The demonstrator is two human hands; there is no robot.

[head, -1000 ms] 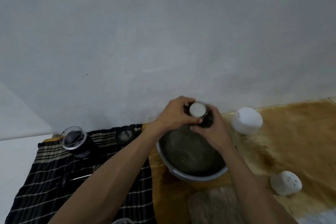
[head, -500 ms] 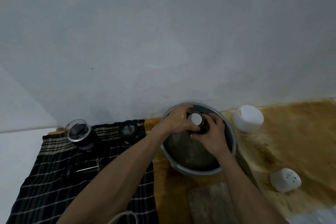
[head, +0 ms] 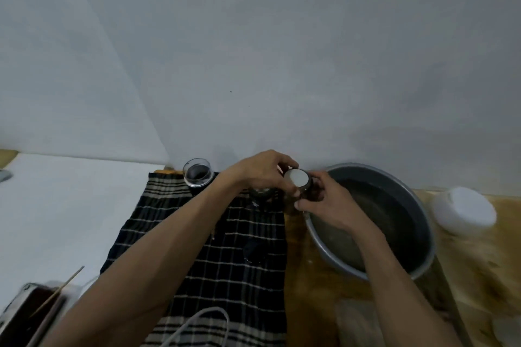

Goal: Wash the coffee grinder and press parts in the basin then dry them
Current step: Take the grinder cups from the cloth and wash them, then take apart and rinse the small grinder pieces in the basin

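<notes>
Both hands are up off the water here, holding one small dark part [head: 306, 187] with a pale round end facing the camera. The left hand [head: 260, 170] has its fingers curled over the top and left side of it, and the right hand [head: 324, 203] grips it from below and the right, fingers wrapped round the dark body. The part sits in the air just past the left rim of the basin [head: 423, 262], over the gap between basin and striped cloth [head: 225, 276].

My read is this piece is done with its wash and is on its way to drying, since it's out of the murky water and heading toward the cloth side. Could also be a twist to pull it apart, can't tell from the grip alone.

Already on the cloth: a clear glass cup [head: 197, 173] with something dark in it at the far edge, and a smaller dark round piece [head: 262, 193] right under the left wrist, partly hidden.

Next move probably calls for shaking off drips, then setting it down on a free bit of cloth without knocking the glass cup. Wet fingers on a smooth little part, so it could slip
</notes>
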